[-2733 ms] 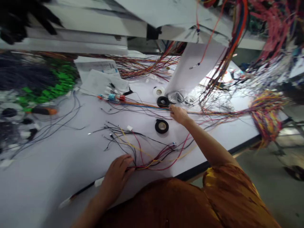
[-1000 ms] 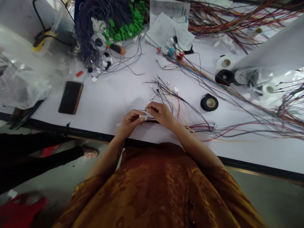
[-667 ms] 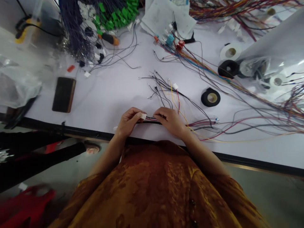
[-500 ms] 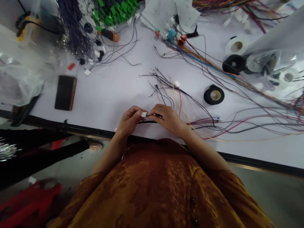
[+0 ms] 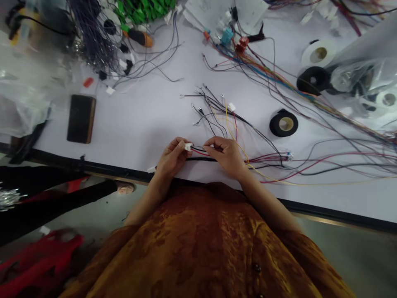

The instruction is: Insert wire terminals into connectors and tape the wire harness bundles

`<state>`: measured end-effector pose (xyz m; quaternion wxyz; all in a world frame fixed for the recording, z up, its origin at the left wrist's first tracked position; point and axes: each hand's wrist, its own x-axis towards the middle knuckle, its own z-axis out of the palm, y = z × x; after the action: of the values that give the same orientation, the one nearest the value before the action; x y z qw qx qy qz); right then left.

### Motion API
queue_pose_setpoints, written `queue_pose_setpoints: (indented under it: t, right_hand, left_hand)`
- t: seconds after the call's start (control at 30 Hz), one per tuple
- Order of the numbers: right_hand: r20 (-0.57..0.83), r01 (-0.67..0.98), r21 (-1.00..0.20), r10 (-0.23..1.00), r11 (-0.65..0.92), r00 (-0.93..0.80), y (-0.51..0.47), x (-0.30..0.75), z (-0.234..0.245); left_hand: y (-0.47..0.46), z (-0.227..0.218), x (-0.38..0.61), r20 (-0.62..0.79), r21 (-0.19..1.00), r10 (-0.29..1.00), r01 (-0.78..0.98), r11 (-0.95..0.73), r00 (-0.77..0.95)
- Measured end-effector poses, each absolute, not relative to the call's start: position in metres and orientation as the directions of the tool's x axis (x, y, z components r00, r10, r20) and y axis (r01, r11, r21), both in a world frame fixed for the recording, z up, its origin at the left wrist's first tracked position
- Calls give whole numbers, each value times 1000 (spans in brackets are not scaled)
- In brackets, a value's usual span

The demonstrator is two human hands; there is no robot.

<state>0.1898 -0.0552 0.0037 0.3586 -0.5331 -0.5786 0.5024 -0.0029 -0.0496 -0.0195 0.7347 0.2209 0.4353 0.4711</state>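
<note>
Between the thumb and fingers of my left hand (image 5: 172, 158) is a small white connector (image 5: 188, 147). Black and red wires (image 5: 200, 152) run from it to the right. My right hand (image 5: 228, 156) pinches a thin black wire a short way from the connector. Under both hands a thick black cable (image 5: 201, 159) lies along the table's front edge. Beyond my hands a loose bunch of black wires (image 5: 214, 105) with metal terminals is spread out, next to a yellow wire (image 5: 227, 118) and another white connector (image 5: 231, 107).
A roll of black tape (image 5: 283, 123) lies to the right. A phone (image 5: 81, 119) is on the left. Farther back are an orange-handled screwdriver (image 5: 141, 38), green connectors (image 5: 145, 10) and a multicoloured wire bundle (image 5: 269, 74). A person's foot (image 5: 125, 188) shows below the table.
My right hand has drawn away from the connector to the right, so more of the black and red wires shows between my hands. The left hand keeps its hold.
</note>
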Motion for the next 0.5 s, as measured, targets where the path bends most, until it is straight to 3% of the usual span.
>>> queue_pose_setpoints:
  t: [0.23, 0.37, 0.5]
  right_hand:
    - [-42, 417, -909, 992, 11, -118, -58, 187, -1]
    - [22, 483, -869, 984, 106, -177, -58, 186, -2]
    - [-3, 482, -869, 970, 117, -242, -54, 186, 0]
  left_hand:
    - [-50, -24, -4, -417, 782, 899, -453, 428, 130]
    - [-51, -27, -6, -385, 806, 915, -439, 396, 120]
    - [-53, -31, -8, -370, 833, 923, -405, 378, 101]
